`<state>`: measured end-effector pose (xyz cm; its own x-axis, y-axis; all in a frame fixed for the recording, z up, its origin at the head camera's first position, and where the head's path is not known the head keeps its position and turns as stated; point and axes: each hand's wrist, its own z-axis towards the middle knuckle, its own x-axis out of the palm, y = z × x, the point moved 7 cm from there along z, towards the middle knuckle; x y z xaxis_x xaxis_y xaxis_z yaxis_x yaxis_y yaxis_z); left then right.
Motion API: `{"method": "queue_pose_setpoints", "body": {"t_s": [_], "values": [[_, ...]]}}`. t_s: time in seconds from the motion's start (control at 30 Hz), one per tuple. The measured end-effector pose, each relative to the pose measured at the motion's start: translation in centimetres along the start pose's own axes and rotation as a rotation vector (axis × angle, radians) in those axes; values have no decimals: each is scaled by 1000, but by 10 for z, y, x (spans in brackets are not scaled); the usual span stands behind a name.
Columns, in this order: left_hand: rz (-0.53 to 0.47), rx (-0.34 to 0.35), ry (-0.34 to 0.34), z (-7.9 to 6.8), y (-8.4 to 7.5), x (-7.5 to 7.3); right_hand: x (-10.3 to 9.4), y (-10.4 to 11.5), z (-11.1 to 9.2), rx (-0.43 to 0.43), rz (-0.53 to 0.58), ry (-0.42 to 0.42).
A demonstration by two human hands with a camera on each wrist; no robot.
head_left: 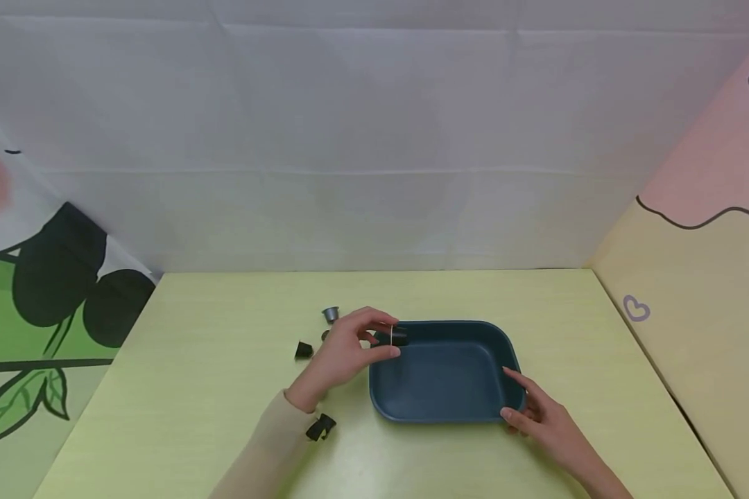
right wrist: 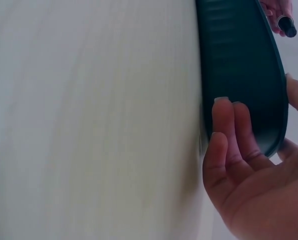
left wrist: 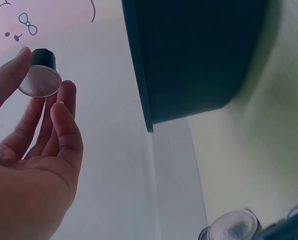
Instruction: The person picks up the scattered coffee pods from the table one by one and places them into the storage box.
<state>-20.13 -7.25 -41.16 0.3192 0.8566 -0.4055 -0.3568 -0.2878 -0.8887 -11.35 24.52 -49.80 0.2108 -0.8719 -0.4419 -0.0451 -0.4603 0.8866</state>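
At the near left of the pale yellow worktop (head_left: 181,416), just beside the left sleeve (head_left: 265,443), dark coffee capsules (head_left: 314,430) lie together, too bunched to count. On the near right, the right hand (head_left: 546,423) grips the rounded right end of the dark blue tray (head_left: 440,381), its fingers curled against the outer wall and over the rim — probably to steady the tray, which looks light enough to slide.

Beyond that, over the tray's far left corner, the left hand (head_left: 349,346) pinches one black coffee capsule (head_left: 399,337) between thumb and fingers. Its round lid (left wrist: 40,82) faces back toward the wrist while the dark body points right, over the tray; a fingertip hold seems apt for something so small. Left of this hand sits another black capsule (head_left: 304,350), and farther off a silver capsule (head_left: 331,314), both outside the tray yet near the left hand, perhaps for easy reach.

No brand, label or writing can be read on capsules or tray — the held lid looks plain. Farthest back hangs a creased white backdrop (head_left: 362,138), and the right panel (head_left: 693,291) bears a heart outline, no lettering.
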Motion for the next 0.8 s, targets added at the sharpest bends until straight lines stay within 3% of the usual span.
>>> {"method": "queue_pose_setpoints", "body": {"t_s": [0.57,0.8], "values": [[-44,57,104,34,-26,28,-1,-6,2,4,12,22],[-52,73,138,47,-29,39,0,-3,2,-1,26,21]]}}
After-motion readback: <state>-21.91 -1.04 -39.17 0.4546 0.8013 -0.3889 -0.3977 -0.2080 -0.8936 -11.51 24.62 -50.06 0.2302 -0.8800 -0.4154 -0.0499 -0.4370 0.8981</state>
